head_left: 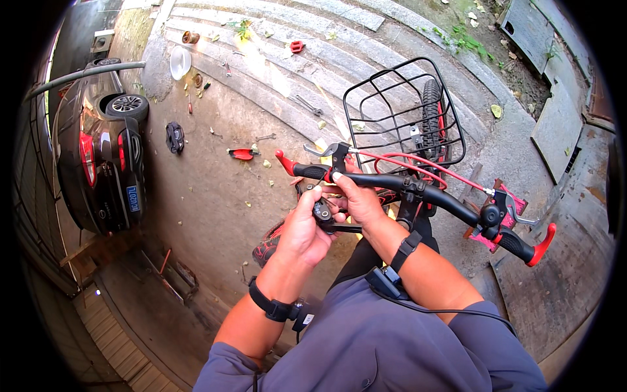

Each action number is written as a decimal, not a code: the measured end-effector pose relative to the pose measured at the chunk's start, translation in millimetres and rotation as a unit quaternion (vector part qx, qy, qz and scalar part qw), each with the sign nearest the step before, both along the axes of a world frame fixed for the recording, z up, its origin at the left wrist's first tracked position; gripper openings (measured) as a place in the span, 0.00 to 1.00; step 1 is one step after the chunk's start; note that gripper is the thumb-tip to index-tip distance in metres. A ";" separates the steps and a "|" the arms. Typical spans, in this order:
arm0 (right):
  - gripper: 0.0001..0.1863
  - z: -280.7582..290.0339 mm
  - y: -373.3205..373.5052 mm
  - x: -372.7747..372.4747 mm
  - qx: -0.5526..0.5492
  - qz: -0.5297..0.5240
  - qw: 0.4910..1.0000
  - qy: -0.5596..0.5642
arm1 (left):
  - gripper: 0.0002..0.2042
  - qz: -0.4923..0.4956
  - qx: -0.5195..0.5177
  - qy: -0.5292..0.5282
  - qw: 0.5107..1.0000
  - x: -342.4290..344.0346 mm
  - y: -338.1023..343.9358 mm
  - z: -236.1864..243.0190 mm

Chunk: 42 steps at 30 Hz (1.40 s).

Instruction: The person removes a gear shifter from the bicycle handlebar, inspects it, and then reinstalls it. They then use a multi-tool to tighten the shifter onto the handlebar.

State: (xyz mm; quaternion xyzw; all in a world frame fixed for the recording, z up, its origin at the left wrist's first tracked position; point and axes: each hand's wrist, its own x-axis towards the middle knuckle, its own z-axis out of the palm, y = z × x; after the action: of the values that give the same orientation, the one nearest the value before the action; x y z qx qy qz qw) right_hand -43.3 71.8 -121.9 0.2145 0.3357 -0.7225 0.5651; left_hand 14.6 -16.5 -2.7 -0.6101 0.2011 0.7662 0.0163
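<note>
A bicycle handlebar (452,205) with black grips and red ends runs across in front of me. My left hand (305,232) is closed around a small black part (322,210) with a round end; its exact kind is unclear. Close beside it, my right hand (360,201) has its thumb against the bar by the left grip (311,171). Its other fingers curl toward the black part, and what they pinch is hidden. Just above sits the left brake lever (321,150), from which a red cable (450,171) leads off. A black wire basket (450,102) is mounted at the front.
Stone steps (287,39) rise ahead. On the ground lie wrenches (307,104), a red-and-black piece (243,154), a black object (174,137) and a clear tub (179,63). A dark car (104,163) stands at left; metal sheets (558,130) lie at right.
</note>
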 end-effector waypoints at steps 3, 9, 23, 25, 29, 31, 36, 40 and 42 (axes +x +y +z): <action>0.23 -4.1 4.5 -1.5 -0.052 0.005 0.998 -0.029 | 0.11 -0.018 -0.019 -0.010 1.000 -6.7 8.4 2.8; 0.23 -8.0 1.0 3.9 -0.009 0.000 1.000 0.000 | 0.10 -0.046 -0.049 -0.035 0.997 -9.6 3.8 4.7; 0.23 3.2 -1.1 -0.2 0.027 -0.002 0.999 0.020 | 0.24 -0.576 -0.420 -0.099 0.694 7.4 -38.7 5.1; 0.23 2.4 -1.7 0.5 0.028 -0.002 0.999 0.017 | 0.27 -0.667 -0.489 -0.136 0.546 0.1 -43.1 10.9; 0.23 7.3 -1.8 -1.7 0.022 0.003 0.999 0.026 | 0.29 -0.722 -0.567 -0.101 0.383 -0.8 -55.4 16.1; 0.26 -0.6 -1.6 0.8 0.023 0.016 0.999 0.028 | 0.30 -0.715 -0.568 -0.089 0.398 -0.7 -56.7 17.0; 0.27 -3.5 0.2 1.8 0.025 0.022 0.999 0.035 | 0.23 -0.543 -0.408 -0.113 0.726 7.8 -51.5 26.3; 0.27 0.0 0.3 -0.1 0.022 0.026 0.999 0.031 | 0.20 -0.267 -0.231 -0.043 0.935 17.4 -40.6 15.5; 0.27 1.6 0.2 -0.4 0.020 0.022 0.999 0.031 | 0.17 -0.245 -0.180 -0.033 0.952 16.3 -39.9 13.9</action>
State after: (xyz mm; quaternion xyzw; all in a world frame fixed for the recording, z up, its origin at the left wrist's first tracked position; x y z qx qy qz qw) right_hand -43.7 72.0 -120.3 0.1960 0.3719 -0.7093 0.5658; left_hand 30.9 -56.4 11.2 -0.5600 0.4784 0.6689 0.1002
